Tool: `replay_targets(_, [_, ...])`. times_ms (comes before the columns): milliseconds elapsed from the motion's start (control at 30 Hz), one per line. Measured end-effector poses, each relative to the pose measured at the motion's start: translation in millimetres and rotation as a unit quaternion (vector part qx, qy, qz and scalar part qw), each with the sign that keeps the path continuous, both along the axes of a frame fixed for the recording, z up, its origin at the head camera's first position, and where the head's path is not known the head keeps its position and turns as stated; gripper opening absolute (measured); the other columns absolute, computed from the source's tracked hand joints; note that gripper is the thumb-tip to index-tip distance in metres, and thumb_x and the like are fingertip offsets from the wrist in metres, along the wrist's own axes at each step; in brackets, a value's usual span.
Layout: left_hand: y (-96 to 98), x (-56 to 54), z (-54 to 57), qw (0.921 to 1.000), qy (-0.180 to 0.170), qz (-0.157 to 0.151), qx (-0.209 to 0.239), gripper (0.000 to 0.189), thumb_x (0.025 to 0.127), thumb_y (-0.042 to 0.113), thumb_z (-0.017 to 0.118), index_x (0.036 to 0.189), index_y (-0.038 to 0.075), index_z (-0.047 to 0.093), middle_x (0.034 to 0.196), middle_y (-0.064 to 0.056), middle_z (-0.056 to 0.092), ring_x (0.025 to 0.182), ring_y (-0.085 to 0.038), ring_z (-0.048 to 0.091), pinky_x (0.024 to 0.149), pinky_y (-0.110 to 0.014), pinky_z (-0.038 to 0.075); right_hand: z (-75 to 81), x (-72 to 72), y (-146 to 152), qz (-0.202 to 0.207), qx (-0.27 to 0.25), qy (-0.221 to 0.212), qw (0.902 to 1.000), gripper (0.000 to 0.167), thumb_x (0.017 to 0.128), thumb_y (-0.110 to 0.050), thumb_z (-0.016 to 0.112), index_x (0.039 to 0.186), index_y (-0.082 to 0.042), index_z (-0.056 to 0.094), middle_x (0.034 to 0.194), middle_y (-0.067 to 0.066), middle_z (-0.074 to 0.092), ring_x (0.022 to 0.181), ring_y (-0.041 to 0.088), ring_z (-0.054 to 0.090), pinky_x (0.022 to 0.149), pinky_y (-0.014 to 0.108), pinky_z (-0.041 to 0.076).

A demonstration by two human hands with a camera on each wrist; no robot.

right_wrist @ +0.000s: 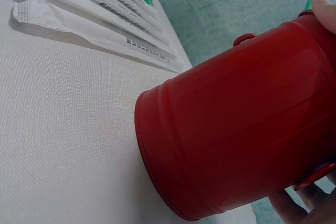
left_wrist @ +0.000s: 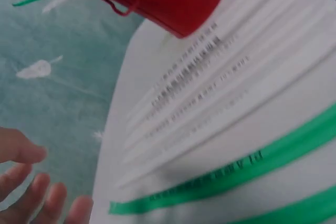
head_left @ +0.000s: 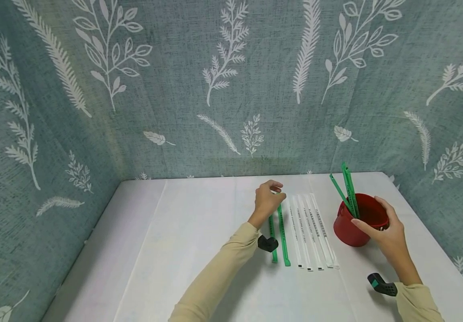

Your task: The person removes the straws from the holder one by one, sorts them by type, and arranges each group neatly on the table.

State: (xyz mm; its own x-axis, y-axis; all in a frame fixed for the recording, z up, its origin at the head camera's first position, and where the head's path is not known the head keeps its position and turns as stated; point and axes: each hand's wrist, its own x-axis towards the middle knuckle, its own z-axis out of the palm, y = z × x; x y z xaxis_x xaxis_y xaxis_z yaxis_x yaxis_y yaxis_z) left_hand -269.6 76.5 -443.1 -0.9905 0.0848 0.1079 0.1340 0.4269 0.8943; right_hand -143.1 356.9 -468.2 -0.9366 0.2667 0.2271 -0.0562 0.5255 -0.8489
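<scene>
My left hand [head_left: 269, 199] hovers over the far ends of two green-wrapped straws [head_left: 282, 237] lying side by side on the table. Its fingers [left_wrist: 39, 200] are loosely bent and spread, with nothing between them in the left wrist view. My right hand [head_left: 392, 235] grips the rim and side of a small red bucket [head_left: 349, 230], thumb toward the mouth and fingers round the far side. Several green-wrapped straws [head_left: 350, 190] stand in the bucket, leaning left. The right wrist view shows the bucket [right_wrist: 241, 119] tilted by the camera angle.
Several white-wrapped straws [head_left: 312, 237] lie in a row between the green ones and the bucket. A white cloth covers the table [head_left: 183, 241]. Behind and beside it hangs a teal leaf-patterned curtain [head_left: 175, 112].
</scene>
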Motion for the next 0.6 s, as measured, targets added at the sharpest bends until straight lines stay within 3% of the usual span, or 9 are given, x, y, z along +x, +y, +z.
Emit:
replay_targets(200, [6.4, 3.6, 9.2, 0.9975, -0.005, -0.031, 0.064, 0.021, 0.082, 0.007, 0.069, 0.103, 0.010, 0.069, 0.089, -0.002, 0.065, 0.077, -0.015, 0.060, 0.060, -0.027, 0.053, -1.0, -0.3, 0.4, 0.001, 0.003, 0.001, 1.0000, 0.082, 0.085, -0.024, 0.072, 0.151, -0.025, 0.022, 0.139, 0.015, 0.038, 0.114, 0.014, 0.034, 0.069, 0.008, 0.046])
replay_targets(367, [10.6, 5.2, 14.5, 0.9907, -0.016, -0.057, 0.122, 0.021, 0.084, 0.007, 0.070, 0.105, 0.010, 0.068, 0.092, -0.004, 0.066, 0.076, -0.014, 0.062, 0.055, -0.030, 0.056, -1.6, -0.4, 1.2, 0.000, 0.006, 0.001, 1.0000, 0.082, 0.085, -0.024, 0.072, 0.151, -0.025, 0.022, 0.140, 0.015, 0.038, 0.115, 0.014, 0.034, 0.069, 0.008, 0.046])
replay_targets(600, [16.7, 8.9, 22.0, 0.9788, -0.028, -0.088, 0.183, 0.023, 0.085, 0.009, 0.071, 0.108, 0.011, 0.068, 0.100, -0.011, 0.067, 0.078, -0.012, 0.063, 0.060, -0.030, 0.058, -2.8, -1.1, 1.8, 0.000, 0.006, -0.001, 1.0000, 0.083, 0.085, -0.025, 0.072, 0.151, -0.025, 0.022, 0.140, 0.014, 0.037, 0.116, 0.020, 0.034, 0.068, 0.008, 0.047])
